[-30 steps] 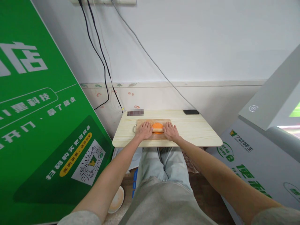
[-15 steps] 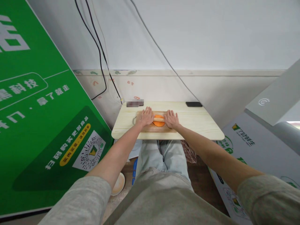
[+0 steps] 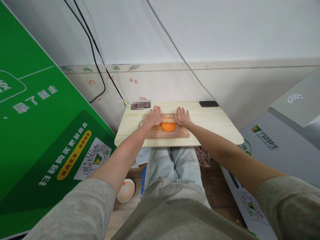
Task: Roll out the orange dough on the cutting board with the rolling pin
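Note:
A light wooden rolling pin [image 3: 169, 120] lies crosswise over a flat round of orange dough [image 3: 168, 127]. Under both is a wooden cutting board [image 3: 166, 135] with a metal loop at its left end. My left hand [image 3: 156, 117] presses flat on the pin's left end, its fingers stretched forward. On the right end rests my right hand [image 3: 182, 117], palm down, with its fingers extended too. The pin's ends are hidden beneath my palms. Most of the dough shows on the near side of the pin.
The small pale table [image 3: 212, 128] stands against the wall. A black phone [image 3: 209, 104] lies at its back right, a partly blurred dark object [image 3: 140, 105] at its back left. Cables [image 3: 100, 55] hang beside it. Below left, a white bowl [image 3: 126, 190] sits near the floor. Green panel [image 3: 57, 110] at left.
Both hands have pushed the rolling pin forward, away from me, toward the dough's far edge. More of the dough's near part now shows. The camera view has shifted slightly.

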Demonstrator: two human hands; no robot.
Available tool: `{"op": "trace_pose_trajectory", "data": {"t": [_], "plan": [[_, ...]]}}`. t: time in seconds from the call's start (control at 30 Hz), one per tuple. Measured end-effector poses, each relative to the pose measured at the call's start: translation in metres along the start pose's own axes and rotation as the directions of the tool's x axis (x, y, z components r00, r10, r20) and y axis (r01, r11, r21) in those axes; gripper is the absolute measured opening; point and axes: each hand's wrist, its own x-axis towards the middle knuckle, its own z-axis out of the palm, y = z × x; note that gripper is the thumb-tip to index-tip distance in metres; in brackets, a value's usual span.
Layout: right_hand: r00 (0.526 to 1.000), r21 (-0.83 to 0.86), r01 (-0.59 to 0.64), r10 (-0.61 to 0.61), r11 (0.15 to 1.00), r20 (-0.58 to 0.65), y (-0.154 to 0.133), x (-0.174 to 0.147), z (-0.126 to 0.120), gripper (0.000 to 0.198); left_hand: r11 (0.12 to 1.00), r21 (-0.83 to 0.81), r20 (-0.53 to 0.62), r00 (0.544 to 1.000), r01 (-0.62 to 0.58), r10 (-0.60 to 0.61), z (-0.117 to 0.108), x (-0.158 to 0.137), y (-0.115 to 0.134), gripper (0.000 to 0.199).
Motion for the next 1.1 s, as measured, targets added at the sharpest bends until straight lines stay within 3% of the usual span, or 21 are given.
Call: {"op": "trace_pose_trajectory", "data": {"t": [0.3,0.57,1.1], "plan": [[1.0,-0.032,0.023,-0.023,0.999,-0.001,-0.001,-0.005,-0.004,0.075,1.0,0.004,-0.009,1.0,-0.001,0.001,-0.004,-0.008,0.004,0.069],[0.999,-0.07,0.02,-0.022,0.997,-0.036,-0.007,-0.03,-0.006,0.072,1.0,0.016,0.006,1.0,-0.002,0.002,-0.011,-0.028,0.011,0.068],[0.995,-0.101,0.013,-0.023,0.995,-0.096,-0.025,-0.082,-0.014,0.062,0.999,0.022,-0.076,0.996,-0.036,0.038,-0.004,-0.063,0.016,0.059]]}}
